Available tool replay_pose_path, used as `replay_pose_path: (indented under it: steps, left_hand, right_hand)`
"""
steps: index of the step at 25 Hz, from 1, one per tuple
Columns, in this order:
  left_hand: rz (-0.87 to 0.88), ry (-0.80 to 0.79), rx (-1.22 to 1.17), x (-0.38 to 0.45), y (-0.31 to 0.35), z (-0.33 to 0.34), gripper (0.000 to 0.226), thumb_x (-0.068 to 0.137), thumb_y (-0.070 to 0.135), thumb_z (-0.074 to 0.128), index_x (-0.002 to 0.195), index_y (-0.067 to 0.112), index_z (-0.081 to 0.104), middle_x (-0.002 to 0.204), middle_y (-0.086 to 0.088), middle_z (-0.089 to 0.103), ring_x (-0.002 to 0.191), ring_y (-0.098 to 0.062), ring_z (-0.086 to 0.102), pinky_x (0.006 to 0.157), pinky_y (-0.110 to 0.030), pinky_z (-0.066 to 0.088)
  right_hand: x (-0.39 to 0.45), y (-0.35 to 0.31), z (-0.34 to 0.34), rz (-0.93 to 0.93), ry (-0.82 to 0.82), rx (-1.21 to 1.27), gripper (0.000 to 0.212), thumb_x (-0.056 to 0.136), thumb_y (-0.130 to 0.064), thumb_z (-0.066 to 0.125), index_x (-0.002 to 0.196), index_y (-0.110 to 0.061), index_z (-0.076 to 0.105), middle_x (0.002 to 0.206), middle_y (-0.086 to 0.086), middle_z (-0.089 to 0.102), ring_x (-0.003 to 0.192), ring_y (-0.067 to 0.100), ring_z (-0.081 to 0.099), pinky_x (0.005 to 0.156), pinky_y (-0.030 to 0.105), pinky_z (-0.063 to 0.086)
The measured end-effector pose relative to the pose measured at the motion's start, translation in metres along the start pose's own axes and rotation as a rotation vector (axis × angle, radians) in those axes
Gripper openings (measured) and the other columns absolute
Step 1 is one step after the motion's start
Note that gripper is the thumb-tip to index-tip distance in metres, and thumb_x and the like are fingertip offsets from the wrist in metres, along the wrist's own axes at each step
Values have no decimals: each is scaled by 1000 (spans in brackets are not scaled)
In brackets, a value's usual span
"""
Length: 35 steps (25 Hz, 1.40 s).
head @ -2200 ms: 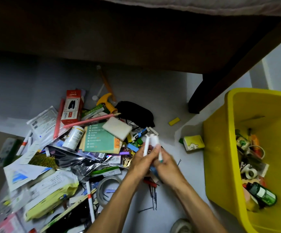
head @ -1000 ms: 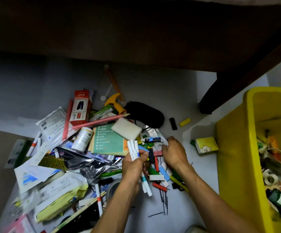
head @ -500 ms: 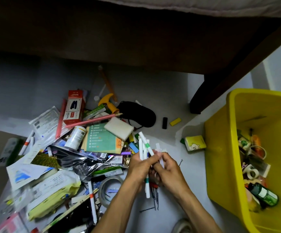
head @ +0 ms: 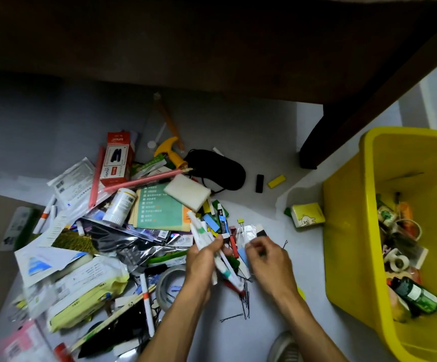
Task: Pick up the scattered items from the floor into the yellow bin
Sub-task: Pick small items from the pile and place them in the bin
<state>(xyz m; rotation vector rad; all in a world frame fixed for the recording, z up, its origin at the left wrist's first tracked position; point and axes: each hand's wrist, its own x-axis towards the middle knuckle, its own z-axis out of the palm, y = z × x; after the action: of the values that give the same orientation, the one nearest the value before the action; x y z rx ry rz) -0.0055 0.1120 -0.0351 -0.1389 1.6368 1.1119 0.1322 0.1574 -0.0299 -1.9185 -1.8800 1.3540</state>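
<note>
My left hand (head: 203,259) grips a bundle of white markers (head: 201,232) with green and teal bands, held slanted over the floor. My right hand (head: 268,257) hovers just to its right, fingers curled over small coloured pieces (head: 234,246) on the floor; whether it holds one is unclear. The yellow bin (head: 348,231) stands at the right with tape rolls and a green bottle (head: 416,296) inside. A wide pile of scattered items covers the floor to the left.
The pile holds a red box (head: 117,160), a white bottle (head: 120,206), a green booklet (head: 160,207), a white sponge (head: 187,192), a tape roll (head: 166,286), hairpins (head: 245,299). A black pouch (head: 217,169), a yellow block (head: 276,181) and a tissue pack (head: 307,214) lie nearer the bin. A dark furniture leg (head: 316,150) stands behind.
My right hand has come off the marker bundle and moved right, down toward the small pieces on the floor. My left hand keeps the markers, now tilted more.
</note>
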Motion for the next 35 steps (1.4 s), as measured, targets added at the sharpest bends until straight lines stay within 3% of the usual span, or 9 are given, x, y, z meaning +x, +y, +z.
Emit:
replay_pose_path:
  steps: [4, 8, 13, 16, 19, 22, 24, 29, 35]
  left_hand:
    - [-12, -12, -64, 1, 5, -11, 12, 90, 8, 64, 101, 7, 63, 69, -12, 72, 61, -22, 69, 53, -30, 54]
    - [-2, -17, -57, 1, 3, -19, 21, 85, 6, 71, 104, 4, 62, 73, -11, 71, 57, -21, 65, 53, -30, 54]
    - [31, -113, 99, -3, 1, 12, 51, 58, 32, 92, 97, 10, 68, 80, -8, 75, 70, -24, 72, 63, -33, 58]
    - [-3, -97, 49, -2, 7, 28, 42, 66, 25, 87, 98, 6, 68, 77, -12, 75, 69, -28, 74, 61, -34, 59]
    - [-35, -73, 20, 3, 12, 26, 28, 76, 14, 74, 98, -1, 64, 63, -8, 68, 54, -23, 65, 54, -33, 55]
    - [-48, -103, 9, 1, 15, 15, 20, 78, 15, 68, 92, 0, 63, 59, -8, 64, 50, -21, 58, 47, -29, 49]
    - [-50, -120, 19, 0, 15, 7, 18, 78, 15, 67, 90, 2, 62, 58, -9, 63, 54, -24, 60, 50, -30, 50]
    - [-54, 19, -101, -5, 11, -8, 14, 86, 7, 65, 99, 3, 60, 66, -12, 69, 58, -24, 68, 52, -32, 56]
    - [179, 461, 489, -11, -3, -34, 18, 85, 25, 70, 99, 18, 62, 78, -1, 66, 64, -22, 66, 58, -36, 58]
  right_hand:
    - [9, 7, 17, 106, 49, -291, 36, 86, -43, 67, 110, -21, 51, 102, -1, 64, 93, 25, 62, 72, 31, 48]
    - [16, 4, 18, 181, 40, -13, 15, 88, -26, 68, 83, -20, 55, 82, -2, 66, 76, 19, 63, 70, 38, 55]
    - [2, -22, 4, 76, -88, 549, 16, 84, 0, 66, 84, -15, 65, 83, 5, 72, 78, 21, 70, 62, 28, 57]
    - [4, -26, -16, -17, -309, 614, 26, 81, 0, 61, 91, -21, 72, 86, 2, 75, 79, 13, 71, 67, 26, 55]
    - [32, -8, -34, -15, 81, 213, 44, 84, 0, 59, 110, -34, 67, 119, -4, 65, 111, 17, 61, 94, 41, 52]
    - [57, 22, -45, 109, 222, -474, 82, 83, -3, 62, 151, -30, 26, 162, 2, 16, 147, 33, 18, 115, 49, 25]
    - [64, 36, -44, 131, 196, -540, 80, 87, -11, 62, 153, -29, 20, 162, 4, 17, 143, 36, 22, 113, 48, 27]
    - [60, 21, -20, 4, 203, -545, 51, 83, -45, 62, 123, -13, 54, 120, 11, 57, 108, 28, 49, 89, 38, 41]
    - [28, 20, 27, -55, -1, -359, 90, 79, -50, 63, 151, -30, 13, 147, 1, 30, 123, 28, 36, 99, 40, 42]
